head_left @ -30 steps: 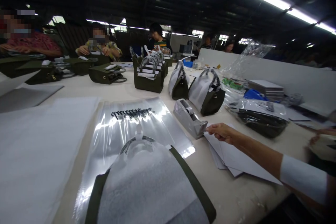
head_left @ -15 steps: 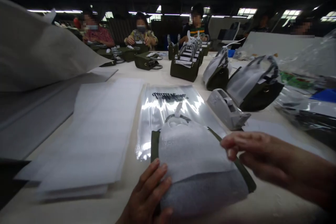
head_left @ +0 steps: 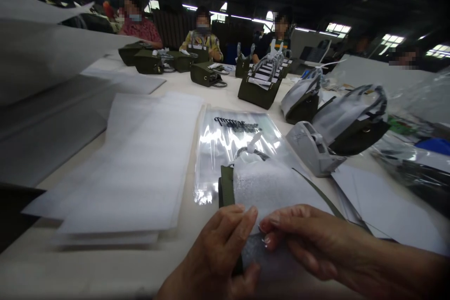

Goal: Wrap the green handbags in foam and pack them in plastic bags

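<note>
An olive-green handbag [head_left: 227, 185] lies in front of me with a thin white foam sheet [head_left: 270, 185] over its face. Its wrapped handle [head_left: 251, 152] points away from me. My left hand [head_left: 225, 243] rests at the bag's left side, fingers stretched over the sheet and thumb apart. The fingertips of my right hand [head_left: 302, 239] are pinched at the sheet's overlapping edge. A small shiny clear bit, apparently a piece of clear tape [head_left: 263, 239], shows at these fingertips. Both hands nearly meet over the bag, hiding its lower part.
Clear printed plastic bags [head_left: 211, 150] lie beyond the handbag. White foam sheets [head_left: 137, 164] are stacked at left. A tape dispenser [head_left: 311, 150] stands at right, near wrapped handbags [head_left: 355, 122]. More handbags [head_left: 260, 89] stand farther back, where coworkers [head_left: 204, 40] sit.
My right hand has moved left and down from the bag's right edge to the sheet's middle. My left hand has shifted up and right. The camera view has tilted and turned slightly.
</note>
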Tool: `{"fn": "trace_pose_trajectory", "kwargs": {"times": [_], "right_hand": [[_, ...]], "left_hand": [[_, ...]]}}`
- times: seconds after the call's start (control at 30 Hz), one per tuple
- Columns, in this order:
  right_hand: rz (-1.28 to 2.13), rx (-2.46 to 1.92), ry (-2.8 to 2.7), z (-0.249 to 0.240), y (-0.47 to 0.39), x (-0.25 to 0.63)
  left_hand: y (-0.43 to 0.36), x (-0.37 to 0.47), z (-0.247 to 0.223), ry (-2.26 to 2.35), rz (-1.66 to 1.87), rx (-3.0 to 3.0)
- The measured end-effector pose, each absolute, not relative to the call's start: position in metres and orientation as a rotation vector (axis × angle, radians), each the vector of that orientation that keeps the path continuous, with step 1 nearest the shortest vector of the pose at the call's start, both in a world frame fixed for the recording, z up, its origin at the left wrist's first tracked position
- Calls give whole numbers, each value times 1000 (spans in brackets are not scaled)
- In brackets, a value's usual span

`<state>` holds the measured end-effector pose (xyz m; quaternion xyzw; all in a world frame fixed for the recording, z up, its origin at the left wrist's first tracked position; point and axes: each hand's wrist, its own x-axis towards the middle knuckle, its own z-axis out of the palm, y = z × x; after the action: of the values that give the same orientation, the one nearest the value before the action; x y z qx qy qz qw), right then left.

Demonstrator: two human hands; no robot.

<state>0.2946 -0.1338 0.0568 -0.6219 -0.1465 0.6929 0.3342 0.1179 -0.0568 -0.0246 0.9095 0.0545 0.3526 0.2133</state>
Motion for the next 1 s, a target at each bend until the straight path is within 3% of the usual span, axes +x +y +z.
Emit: {"fn": "trace_pose_trajectory", "kwargs": {"times": [0.33, 0.63, 0.77, 0.83, 0.93, 1.0], "right_hand": [[1655, -1737, -151, 76, -144, 279], [1626, -1454, 101, 55, -182, 275], [1655, -1495, -318, 57, -203, 288], [1392, -1563, -945, 63, -201, 295], [527, -1417, -1848, 68, -184, 299], [72, -1295, -2118, 63, -173, 301]], "left_hand": [[-54, 120, -15, 207, 892, 2550], [-63, 128, -10, 365, 922, 2537], [-70, 130, -6, 461, 851, 2580], [-72, 130, -3, 493, 791, 2594], [-75, 129, 1, 515, 711, 2603], [-76, 129, 3, 515, 682, 2607]]}}
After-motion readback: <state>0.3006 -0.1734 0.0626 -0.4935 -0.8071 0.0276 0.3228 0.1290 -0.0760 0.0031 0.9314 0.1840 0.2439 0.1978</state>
